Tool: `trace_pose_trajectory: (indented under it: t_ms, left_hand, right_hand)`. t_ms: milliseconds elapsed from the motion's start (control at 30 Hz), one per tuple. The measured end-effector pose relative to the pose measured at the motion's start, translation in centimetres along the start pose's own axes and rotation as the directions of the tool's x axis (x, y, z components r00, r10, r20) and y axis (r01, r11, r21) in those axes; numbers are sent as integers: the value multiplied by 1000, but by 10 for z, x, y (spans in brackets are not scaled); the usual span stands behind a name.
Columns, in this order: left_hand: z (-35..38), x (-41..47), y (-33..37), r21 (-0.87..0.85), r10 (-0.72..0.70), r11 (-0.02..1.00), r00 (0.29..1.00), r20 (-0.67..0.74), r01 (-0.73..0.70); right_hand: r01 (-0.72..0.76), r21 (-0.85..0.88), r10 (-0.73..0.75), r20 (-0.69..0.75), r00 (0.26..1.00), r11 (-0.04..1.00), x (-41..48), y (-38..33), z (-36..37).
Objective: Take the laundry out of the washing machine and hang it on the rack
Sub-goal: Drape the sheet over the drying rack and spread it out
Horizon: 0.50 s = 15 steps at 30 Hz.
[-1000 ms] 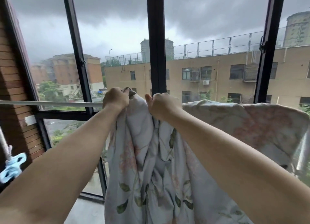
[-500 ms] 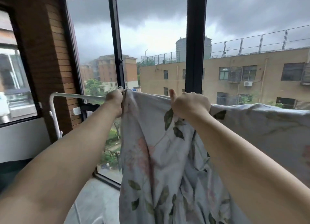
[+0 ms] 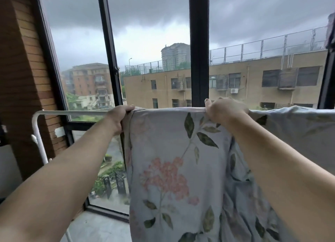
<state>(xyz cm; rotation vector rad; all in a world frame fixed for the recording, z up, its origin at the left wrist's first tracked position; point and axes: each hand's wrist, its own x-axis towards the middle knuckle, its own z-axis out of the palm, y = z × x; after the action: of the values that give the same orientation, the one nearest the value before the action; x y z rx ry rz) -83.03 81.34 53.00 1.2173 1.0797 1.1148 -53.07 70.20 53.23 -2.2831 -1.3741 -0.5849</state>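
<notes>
A pale blue sheet [image 3: 170, 151] printed with pink flowers and green leaves hangs over the white rack's top bar [image 3: 72, 112] and drops down in front of me. My left hand [image 3: 117, 116] grips the sheet's left edge at the bar. Further right, my right hand [image 3: 224, 111] grips the top fold, thumb raised. Between my hands the fabric lies flat and stretched. More of the sheet runs along the bar to the right edge of view. The washing machine is out of view.
The rack's bent white end post [image 3: 39, 142] stands near a brick wall [image 3: 23, 78] on the left. Black-framed windows [image 3: 199, 51] rise right behind the rack. A grey tiled floor [image 3: 97, 227] shows at the bottom left.
My hands have drawn apart along the bar, spreading the bunched fabric flat between them. The view has swung left, bringing the rack's end and the brick wall into sight.
</notes>
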Motion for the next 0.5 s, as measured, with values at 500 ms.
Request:
trace_pose_trajectory:
  t_ms: [500]
  left_hand:
    - [-38, 22, -37, 383, 470, 823, 881, -45, -419]
  right_hand:
    - [211, 180, -225, 59, 973, 961, -26, -169, 30]
